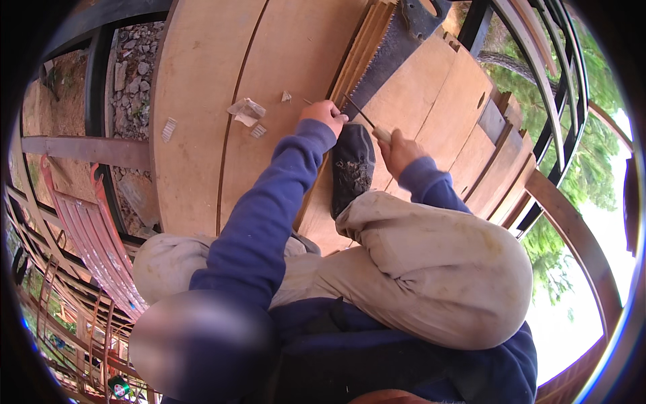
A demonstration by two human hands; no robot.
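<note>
A handsaw [383, 57] lies slantwise over a stack of narrow boards [350, 54], its toothed edge to the left and its dark handle at the far end. My right hand [400, 149] is closed around the pale handle of a thin file [363, 116], whose dark rod reaches toward the saw's near end. My left hand [324, 116] is closed beside that end of the blade, over the boards' edge. A thin piece sticks out to its left; what the fingers hold is too small to tell. My worn black shoe [352, 168] rests just below the saw.
Crumpled paper [247, 111] and small scraps lie on the wide planks [195, 101] at left. Past the planks' left edge are gravel [134, 84], dark metal bars and a red slatted frame [87, 222]. A curved railing [548, 81] and greenery stand at right.
</note>
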